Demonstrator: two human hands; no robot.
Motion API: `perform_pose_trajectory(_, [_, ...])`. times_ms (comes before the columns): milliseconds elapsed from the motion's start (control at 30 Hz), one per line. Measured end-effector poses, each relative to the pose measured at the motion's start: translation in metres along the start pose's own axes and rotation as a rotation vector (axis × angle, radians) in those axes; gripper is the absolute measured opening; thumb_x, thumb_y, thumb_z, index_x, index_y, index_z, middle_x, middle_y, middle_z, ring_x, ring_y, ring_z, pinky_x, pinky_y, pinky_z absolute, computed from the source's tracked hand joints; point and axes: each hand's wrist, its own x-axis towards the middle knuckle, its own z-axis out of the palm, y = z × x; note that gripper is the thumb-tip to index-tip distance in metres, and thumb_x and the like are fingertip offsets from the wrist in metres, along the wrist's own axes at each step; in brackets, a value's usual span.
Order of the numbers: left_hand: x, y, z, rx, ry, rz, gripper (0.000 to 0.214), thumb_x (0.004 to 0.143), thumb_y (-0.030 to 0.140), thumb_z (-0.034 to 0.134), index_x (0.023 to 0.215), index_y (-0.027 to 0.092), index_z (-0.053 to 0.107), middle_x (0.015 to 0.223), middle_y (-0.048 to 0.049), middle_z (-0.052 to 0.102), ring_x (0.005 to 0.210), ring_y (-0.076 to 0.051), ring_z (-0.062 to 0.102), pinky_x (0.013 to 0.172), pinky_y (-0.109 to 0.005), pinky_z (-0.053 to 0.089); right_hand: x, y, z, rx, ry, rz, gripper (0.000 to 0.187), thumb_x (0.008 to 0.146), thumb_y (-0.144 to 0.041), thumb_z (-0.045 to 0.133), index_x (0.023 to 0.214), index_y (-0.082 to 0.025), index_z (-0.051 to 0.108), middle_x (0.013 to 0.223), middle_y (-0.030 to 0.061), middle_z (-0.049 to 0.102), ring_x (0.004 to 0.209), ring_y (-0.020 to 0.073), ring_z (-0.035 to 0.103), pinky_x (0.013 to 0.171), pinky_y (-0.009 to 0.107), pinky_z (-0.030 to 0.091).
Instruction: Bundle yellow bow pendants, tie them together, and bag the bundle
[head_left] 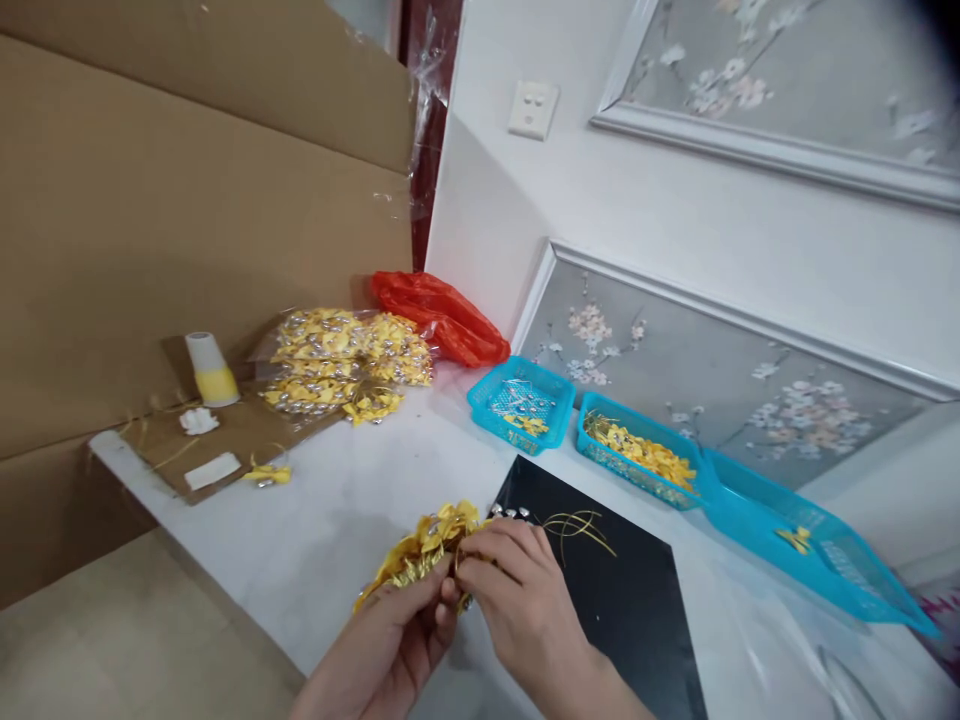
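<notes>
My left hand (390,640) is closed on a bunch of yellow ribbon bows (420,550) with silver bits, held above the white table near its front. My right hand (514,590) pinches at the same bunch from the right, fingers pressed together. Just beyond my hands lies a black mat (622,590) with a few thin gold strings (581,530) and small silver beads (510,513) on it.
A heap of yellow bows in clear bags (337,365) and a red plastic bag (439,315) sit at the back. Three blue baskets (521,400) (637,455) (810,555) line the wall. A thread cone (210,368) stands on cardboard at left.
</notes>
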Motion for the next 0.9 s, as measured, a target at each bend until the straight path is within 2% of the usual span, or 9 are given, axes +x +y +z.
perform_pose_trajectory(233, [-0.003, -0.005, -0.003, 0.06, 0.014, -0.009, 0.014, 0.078, -0.003, 0.054, 0.074, 0.005, 0.065, 0.067, -0.007, 0.059, 0.054, -0.008, 0.055, 0.048, -0.018, 0.049, -0.01, 0.005, 0.001, 0.017, -0.029, -0.021, 0.018, 0.094, -0.02, 0.046, 0.089, -0.022, 0.063, 0.092, 0.0019, 0.068, 0.092, 0.0169, 0.055, 0.077, 0.032, 0.041])
perform_pose_trajectory(367, [-0.005, -0.005, -0.005, 0.054, 0.002, -0.031, 0.01, 0.078, 0.001, 0.058, 0.079, 0.006, 0.066, 0.069, -0.006, 0.058, 0.053, -0.007, 0.053, 0.043, -0.015, 0.044, -0.015, 0.007, 0.006, 0.019, -0.067, -0.024, 0.016, 0.094, -0.021, 0.046, 0.087, -0.022, 0.062, 0.092, 0.0007, 0.067, 0.096, 0.0169, 0.054, 0.078, 0.032, 0.039])
perform_pose_trajectory(467, [-0.006, -0.003, -0.006, 0.064, -0.007, -0.037, 0.008, 0.076, 0.001, 0.061, 0.076, 0.007, 0.066, 0.067, -0.0042, 0.056, 0.052, -0.007, 0.051, 0.04, -0.014, 0.04, -0.016, 0.007, 0.007, 0.005, -0.084, -0.038, 0.015, 0.093, -0.021, 0.047, 0.087, -0.022, 0.061, 0.091, 0.0001, 0.067, 0.096, 0.0168, 0.054, 0.077, 0.032, 0.038])
perform_pose_trajectory(633, [-0.006, 0.002, -0.008, 0.015, -0.026, -0.048, 0.01, 0.079, 0.002, 0.058, 0.079, 0.005, 0.067, 0.068, -0.0046, 0.055, 0.051, -0.005, 0.048, 0.037, -0.011, 0.035, -0.015, 0.005, 0.009, -0.011, -0.054, -0.046, 0.014, 0.092, -0.015, 0.047, 0.093, -0.021, 0.059, 0.088, 0.0002, 0.068, 0.096, 0.0176, 0.054, 0.08, 0.034, 0.034])
perform_pose_trajectory(767, [-0.005, 0.005, -0.012, -0.058, 0.005, -0.065, 0.015, 0.082, 0.002, 0.052, 0.076, 0.001, 0.066, 0.067, -0.0055, 0.054, 0.047, -0.003, 0.047, 0.036, -0.01, 0.038, -0.016, 0.002, 0.015, 0.056, -0.058, -0.025, 0.014, 0.09, -0.011, 0.046, 0.095, -0.017, 0.057, 0.086, 0.0028, 0.067, 0.093, 0.0181, 0.055, 0.079, 0.033, 0.035])
perform_pose_trajectory(900, [-0.004, 0.006, -0.019, -0.068, 0.07, -0.061, 0.018, 0.082, 0.0, 0.05, 0.073, 0.0, 0.065, 0.066, -0.008, 0.058, 0.047, -0.005, 0.053, 0.042, -0.012, 0.048, -0.007, 0.001, 0.014, 0.223, -0.193, 0.083, 0.016, 0.084, -0.007, 0.05, 0.093, -0.018, 0.058, 0.087, 0.0044, 0.065, 0.09, 0.0178, 0.056, 0.078, 0.031, 0.041])
